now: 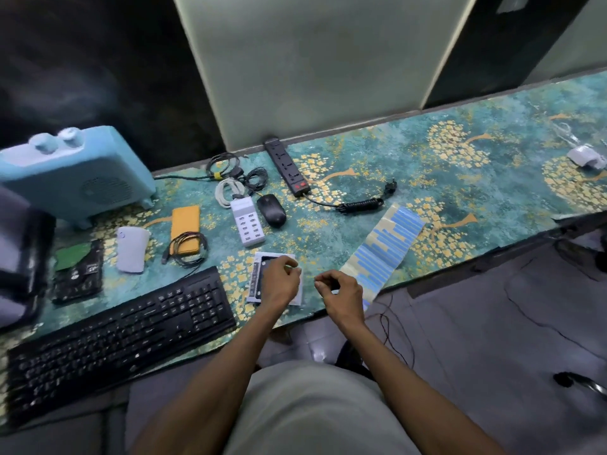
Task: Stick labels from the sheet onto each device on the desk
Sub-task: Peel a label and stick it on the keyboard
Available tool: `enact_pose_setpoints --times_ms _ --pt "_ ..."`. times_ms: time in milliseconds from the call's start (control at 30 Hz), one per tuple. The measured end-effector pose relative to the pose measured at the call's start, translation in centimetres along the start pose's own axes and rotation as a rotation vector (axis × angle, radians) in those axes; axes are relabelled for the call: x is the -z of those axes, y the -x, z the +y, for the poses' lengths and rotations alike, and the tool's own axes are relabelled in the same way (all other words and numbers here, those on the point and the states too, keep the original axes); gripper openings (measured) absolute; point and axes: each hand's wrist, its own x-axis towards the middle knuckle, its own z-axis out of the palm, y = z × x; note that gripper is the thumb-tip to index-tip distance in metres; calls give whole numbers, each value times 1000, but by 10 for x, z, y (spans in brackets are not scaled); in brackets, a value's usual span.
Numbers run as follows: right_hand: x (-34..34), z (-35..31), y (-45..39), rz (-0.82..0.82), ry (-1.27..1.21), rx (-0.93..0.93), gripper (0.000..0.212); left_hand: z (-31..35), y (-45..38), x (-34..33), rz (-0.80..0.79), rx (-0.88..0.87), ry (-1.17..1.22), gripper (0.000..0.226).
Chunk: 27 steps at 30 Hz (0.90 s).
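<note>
Hands [308, 285] (2, fingers curled): label sheet [382, 244] just right.

A teal cloth with gold flower trees [377, 152] covers the desk. Behind it stands a pale frosted glass panel [315, 60] between dark wall sections [98, 60]. Below lies grey tiled floor [492, 323] with thin black wires [391, 326].

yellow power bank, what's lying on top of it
A coiled black cable lies across the near end of the yellow power bank; the part beneath the coil is covered.
</note>
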Motion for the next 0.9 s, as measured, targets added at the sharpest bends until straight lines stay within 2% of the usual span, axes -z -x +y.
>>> enact_pose_setpoints --times_ms 133,200,300,433,567,633,733,800,900 --pt "-35 -22 -4 -121 29 45 7 -34 4 34 161 56 -35 8" --pt "-54 -32 -3 -161 41 57 9 -52 9 49 174 57 -72 11" --pt "-86 -47 0 -222 59 93 10 -72 17 78 137 61 -163 31" --pt "-130 -68 14 -281 58 117 10 -112 25 121 186 65 -211 45" --pt "-181 -85 37 -297 67 135 10 -162 38 165 199 84 -266 78" --pt "-195 -92 45 -332 74 134 10 -178 42 178 116 83 -347 102" --pt "-207 -102 53 -364 69 112 11 -203 42 194 -91 7 -637 141" --pt "-208 -106 56 -367 66 112 12 -216 34 207 -189 -10 -795 155" --pt "-203 -107 58 -361 56 101 12 -214 22 225 -288 -27 -860 159"
